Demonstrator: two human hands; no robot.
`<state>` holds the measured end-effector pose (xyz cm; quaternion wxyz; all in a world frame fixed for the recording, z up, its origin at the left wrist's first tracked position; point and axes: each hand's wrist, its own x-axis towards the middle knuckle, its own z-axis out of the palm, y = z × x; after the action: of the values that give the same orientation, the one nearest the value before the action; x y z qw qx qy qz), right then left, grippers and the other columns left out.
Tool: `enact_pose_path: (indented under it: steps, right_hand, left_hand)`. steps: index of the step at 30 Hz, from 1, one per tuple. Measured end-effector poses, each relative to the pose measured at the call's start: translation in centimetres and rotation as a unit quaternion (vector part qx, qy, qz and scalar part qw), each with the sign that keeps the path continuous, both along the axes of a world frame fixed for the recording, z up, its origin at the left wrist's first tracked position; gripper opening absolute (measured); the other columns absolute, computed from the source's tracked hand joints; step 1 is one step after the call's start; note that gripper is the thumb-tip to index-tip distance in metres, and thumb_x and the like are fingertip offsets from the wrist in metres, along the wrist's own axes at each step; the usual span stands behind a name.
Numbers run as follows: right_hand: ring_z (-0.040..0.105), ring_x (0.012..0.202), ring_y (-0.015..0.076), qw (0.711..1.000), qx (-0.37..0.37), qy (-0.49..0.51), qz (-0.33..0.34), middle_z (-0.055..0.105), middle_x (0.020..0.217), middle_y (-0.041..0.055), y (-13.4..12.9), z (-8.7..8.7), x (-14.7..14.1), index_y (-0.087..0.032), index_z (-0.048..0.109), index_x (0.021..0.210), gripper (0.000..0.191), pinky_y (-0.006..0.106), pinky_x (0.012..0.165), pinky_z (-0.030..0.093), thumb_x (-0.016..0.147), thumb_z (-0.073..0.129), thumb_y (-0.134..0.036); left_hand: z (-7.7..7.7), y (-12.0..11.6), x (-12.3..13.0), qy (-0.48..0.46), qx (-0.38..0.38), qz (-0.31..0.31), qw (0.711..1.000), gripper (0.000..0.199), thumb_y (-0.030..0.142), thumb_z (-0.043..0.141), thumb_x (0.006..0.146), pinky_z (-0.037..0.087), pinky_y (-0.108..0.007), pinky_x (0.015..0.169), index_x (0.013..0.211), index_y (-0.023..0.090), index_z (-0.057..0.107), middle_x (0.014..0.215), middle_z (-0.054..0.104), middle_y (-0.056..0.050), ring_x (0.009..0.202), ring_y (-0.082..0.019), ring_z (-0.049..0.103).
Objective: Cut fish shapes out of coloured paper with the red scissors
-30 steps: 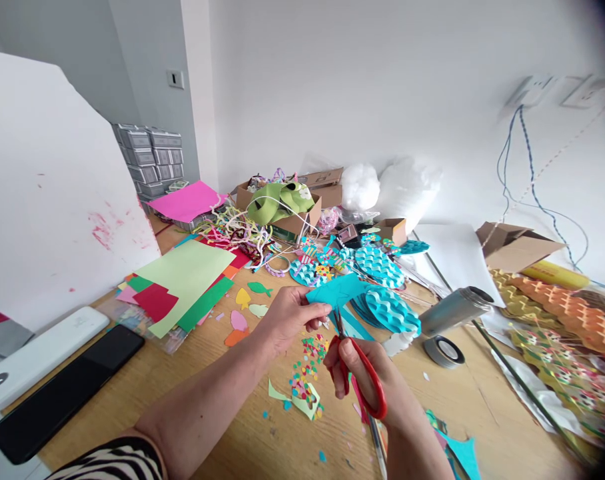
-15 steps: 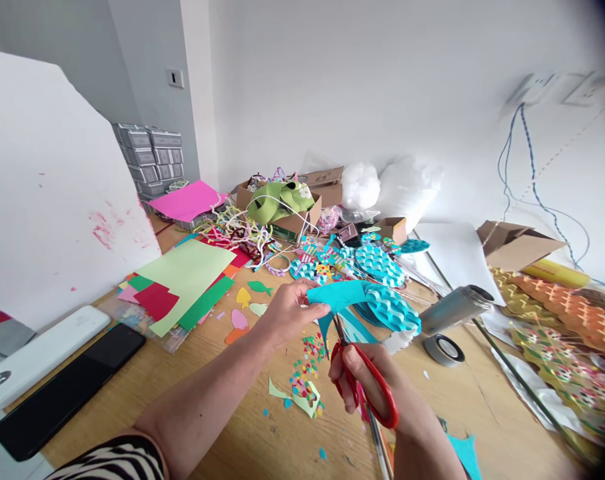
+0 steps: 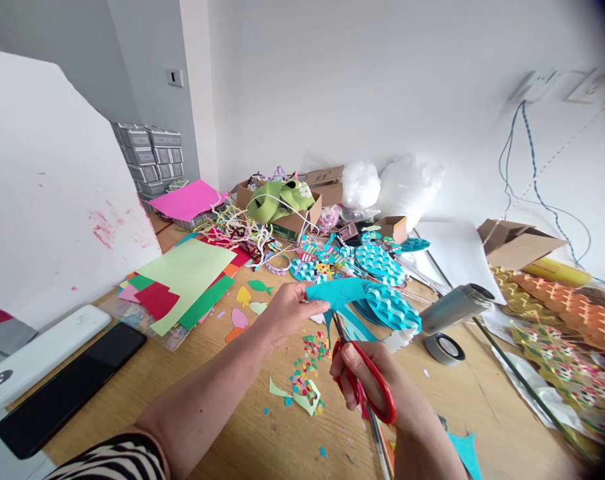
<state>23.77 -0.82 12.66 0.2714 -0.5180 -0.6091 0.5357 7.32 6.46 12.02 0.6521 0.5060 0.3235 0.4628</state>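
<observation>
Between the thumb and fingers of my left hand (image 3: 288, 312) is the left end of a blue sheet of paper (image 3: 340, 291), held above the table. My right hand (image 3: 365, 377) grips red-handled scissors (image 3: 388, 393), fingers through the loops. Their blades point up and away at the sheet's lower edge, where a narrow cut strip hangs down. Behind the paper lie blue wavy layered paper ovals (image 3: 395, 308). Below my hands, small round confetti (image 3: 307, 363) and pale green scraps (image 3: 306, 399) are scattered on the wooden table (image 3: 242, 427). Small paper fish (image 3: 260, 287) lie left of my left hand.
Coloured sheets (image 3: 187, 267) are stacked on the left, near a black phone (image 3: 72, 387) and a white device (image 3: 45, 353). A metal flask (image 3: 455, 310) leans right, beside a tape roll (image 3: 445, 349). Boxes, including one with green felt (image 3: 282, 200), line the wall.
Both hands keep nearly the same place. The blue sheet and the strip hanging from it have shifted slightly at the scissor blades.
</observation>
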Motion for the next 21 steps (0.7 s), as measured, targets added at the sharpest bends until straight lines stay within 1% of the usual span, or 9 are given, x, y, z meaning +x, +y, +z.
enact_pose_path:
  steps: [4, 7, 11, 17, 21]
  right_hand:
    - [0.046, 0.036, 0.0099, 1.000, 0.005, 0.005, 0.008, 0.056, 0.042, -0.0001, 0.13, -0.21, 0.11, -0.016, 0.058, 0.069, 0.058, 0.021, 0.041, 0.036, 0.084, 0.043, -0.070]
    - [0.046, 0.036, 0.0100, 1.000, 0.010, 0.006, 0.015, 0.055, 0.042, 0.0001, 0.26, -0.37, 0.19, -0.016, 0.059, 0.068, 0.060, 0.022, 0.041, 0.036, 0.084, 0.041, -0.071]
    - [0.047, 0.036, 0.0101, 1.000, 0.013, 0.002, 0.011, 0.055, 0.041, 0.0005, 0.42, -0.55, 0.25, -0.014, 0.060, 0.068, 0.062, 0.022, 0.043, 0.036, 0.084, 0.041, -0.071]
    - [0.049, 0.038, 0.0104, 1.000, 0.001, 0.016, 0.005, 0.056, 0.044, 0.0015, 0.52, -0.76, 0.29, -0.014, 0.059, 0.069, 0.062, 0.022, 0.042, 0.036, 0.082, 0.043, -0.072]
    - [0.051, 0.041, 0.0114, 1.000, 0.008, 0.017, 0.014, 0.057, 0.047, 0.0020, 0.63, -0.80, 0.34, -0.013, 0.060, 0.073, 0.061, 0.023, 0.045, 0.037, 0.083, 0.044, -0.071]
  left_hand:
    - [0.07, -0.03, -0.05, 0.010, -0.001, -0.010, 1.000, 0.030, 0.036, 0.073, 0.064, 0.043, -0.026, 0.070, 0.081, 0.013, 0.066, 0.073, 0.063, -0.002, 0.071, -0.014, 0.054]
    - [0.04, -0.06, -0.11, 0.030, 0.008, -0.013, 0.999, 0.030, 0.037, 0.072, 0.066, 0.042, -0.026, 0.071, 0.083, 0.012, 0.066, 0.073, 0.063, -0.003, 0.071, -0.015, 0.055]
    - [0.06, -0.17, -0.14, 0.042, 0.026, -0.028, 0.998, 0.034, 0.037, 0.071, 0.066, 0.042, -0.027, 0.073, 0.090, 0.013, 0.066, 0.079, 0.065, -0.004, 0.075, -0.016, 0.058]
    - [0.04, -0.19, -0.11, 0.056, 0.029, -0.026, 0.998, 0.023, 0.031, 0.072, 0.064, 0.042, -0.025, 0.072, 0.078, 0.013, 0.068, 0.088, 0.065, -0.004, 0.077, -0.015, 0.059]
    - [0.03, -0.09, -0.21, 0.045, 0.018, -0.045, 0.998, 0.023, 0.030, 0.072, 0.063, 0.041, -0.025, 0.072, 0.079, 0.013, 0.068, 0.079, 0.064, -0.002, 0.073, -0.014, 0.057]
